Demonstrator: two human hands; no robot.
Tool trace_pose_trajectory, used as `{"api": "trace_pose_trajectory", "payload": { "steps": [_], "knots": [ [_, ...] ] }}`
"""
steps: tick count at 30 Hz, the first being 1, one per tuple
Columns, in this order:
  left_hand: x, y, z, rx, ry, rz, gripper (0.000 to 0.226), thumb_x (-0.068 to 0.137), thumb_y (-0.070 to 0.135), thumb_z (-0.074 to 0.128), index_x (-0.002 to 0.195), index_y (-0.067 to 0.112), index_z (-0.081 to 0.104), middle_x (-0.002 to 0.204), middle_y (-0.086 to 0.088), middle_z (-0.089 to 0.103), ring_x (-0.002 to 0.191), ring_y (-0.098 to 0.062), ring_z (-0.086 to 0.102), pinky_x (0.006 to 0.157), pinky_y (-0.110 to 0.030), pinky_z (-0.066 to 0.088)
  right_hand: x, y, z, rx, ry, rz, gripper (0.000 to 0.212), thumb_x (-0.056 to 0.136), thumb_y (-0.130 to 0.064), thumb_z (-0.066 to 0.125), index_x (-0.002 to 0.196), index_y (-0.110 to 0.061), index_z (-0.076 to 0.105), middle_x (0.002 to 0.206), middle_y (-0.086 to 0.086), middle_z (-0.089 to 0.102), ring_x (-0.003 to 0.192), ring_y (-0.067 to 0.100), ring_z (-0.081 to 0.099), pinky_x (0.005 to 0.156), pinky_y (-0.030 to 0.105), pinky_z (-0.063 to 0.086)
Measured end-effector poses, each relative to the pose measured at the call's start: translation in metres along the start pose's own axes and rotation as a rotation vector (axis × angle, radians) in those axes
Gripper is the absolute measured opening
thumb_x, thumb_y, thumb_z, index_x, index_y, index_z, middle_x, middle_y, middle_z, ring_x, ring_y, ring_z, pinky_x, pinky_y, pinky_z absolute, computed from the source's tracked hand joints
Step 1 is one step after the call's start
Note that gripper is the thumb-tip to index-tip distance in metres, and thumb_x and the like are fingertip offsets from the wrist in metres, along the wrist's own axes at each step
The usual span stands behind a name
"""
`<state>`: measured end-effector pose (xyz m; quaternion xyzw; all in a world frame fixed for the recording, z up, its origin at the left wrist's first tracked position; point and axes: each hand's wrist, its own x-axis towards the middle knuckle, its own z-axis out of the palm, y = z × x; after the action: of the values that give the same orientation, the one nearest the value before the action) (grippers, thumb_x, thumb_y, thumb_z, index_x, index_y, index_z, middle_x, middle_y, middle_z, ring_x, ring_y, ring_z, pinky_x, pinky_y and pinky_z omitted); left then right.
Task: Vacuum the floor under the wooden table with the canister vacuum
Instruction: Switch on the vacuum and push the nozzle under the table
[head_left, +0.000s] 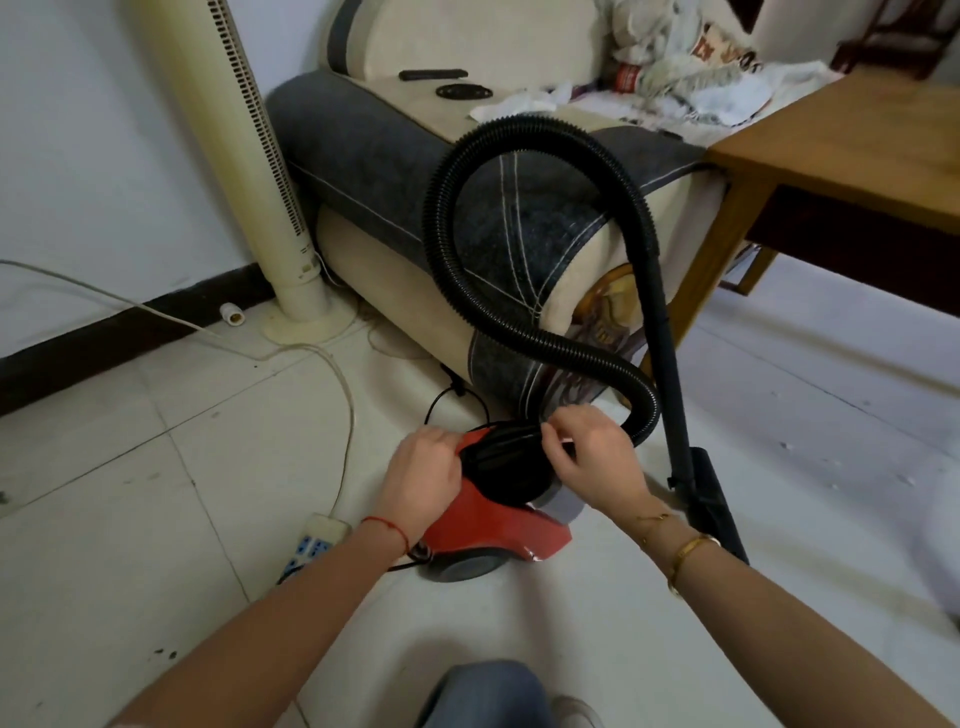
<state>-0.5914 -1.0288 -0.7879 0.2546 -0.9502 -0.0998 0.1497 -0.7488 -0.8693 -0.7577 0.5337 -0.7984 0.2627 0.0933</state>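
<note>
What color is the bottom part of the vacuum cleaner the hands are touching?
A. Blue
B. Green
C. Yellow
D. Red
D. The vacuum body under the left hand and right hand is red, with a black top and a black hose looping up from it.

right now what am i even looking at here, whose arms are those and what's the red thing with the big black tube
This is one picture from a camera worn on a person's head, looking down at their own two arms. The red thing is a canister vacuum standing on the tiled floor. Both hands are at its black top: the left hand rests on one side, the right hand pinches something at the other, though what exactly is too small to tell. The black hose loops up and runs down a wand to the floor nozzle. Behind stand a sofa, a tower fan and the wooden table. A power strip lies beside the vacuum.
</note>
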Motion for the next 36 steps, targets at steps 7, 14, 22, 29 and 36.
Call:
{"api": "trace_pose_trajectory", "payload": {
  "steps": [7,14,22,29,36],
  "knots": [
    [0.049,0.08,-0.065,-0.073,0.278,0.38,0.029,0.078,0.014,0.042,0.082,0.011,0.07,0.078,0.0,0.065,0.079,-0.018,0.058,0.074,-0.03,0.048,0.011,0.035,-0.07,-0.034,0.168,0.209,0.018,0.095,-0.027,0.046,0.078,-0.021,0.048,0.073,-0.005,0.049,0.068,0.011,0.046,0.06,0.026,0.042],
    [0.109,0.15,-0.072,0.058,0.186,0.493,0.04,0.08,0.007,0.06,0.119,0.012,0.06,0.113,0.0,0.059,0.108,-0.018,0.053,0.095,-0.031,0.045,0.034,0.101,-0.092,-0.046,0.087,0.411,0.015,0.092,-0.027,0.056,0.102,-0.019,0.049,0.1,-0.001,0.051,0.087,0.013,0.046,0.072,0.023,0.038],
    [0.193,0.213,-0.042,0.541,0.036,0.503,0.059,0.091,0.002,0.048,0.147,0.005,0.028,0.151,-0.012,0.028,0.143,-0.027,0.017,0.119,-0.038,0.008,0.053,0.18,-0.061,0.043,-0.223,0.41,0.043,0.085,-0.034,0.064,0.117,-0.013,0.045,0.113,0.009,0.055,0.101,0.025,0.053,0.087,0.038,0.048],
    [0.236,0.235,-0.02,0.995,-0.114,0.495,0.045,0.093,0.013,0.047,0.137,0.005,0.04,0.139,-0.017,0.041,0.137,-0.036,0.025,0.118,-0.047,0.004,0.069,0.212,-0.038,0.185,-0.351,0.292,0.039,0.089,-0.031,0.061,0.113,-0.01,0.039,0.101,0.013,0.061,0.088,0.028,0.062,0.072,0.04,0.052],
    [0.246,0.241,-0.018,1.056,-0.185,0.452,0.027,0.092,0.016,0.048,0.118,0.014,0.057,0.12,-0.006,0.056,0.115,-0.028,0.044,0.103,-0.038,0.029,0.058,0.212,-0.025,0.195,-0.29,0.192,0.032,0.093,-0.029,0.053,0.113,-0.013,0.036,0.098,0.008,0.058,0.081,0.025,0.062,0.061,0.033,0.046]
  ]
}}
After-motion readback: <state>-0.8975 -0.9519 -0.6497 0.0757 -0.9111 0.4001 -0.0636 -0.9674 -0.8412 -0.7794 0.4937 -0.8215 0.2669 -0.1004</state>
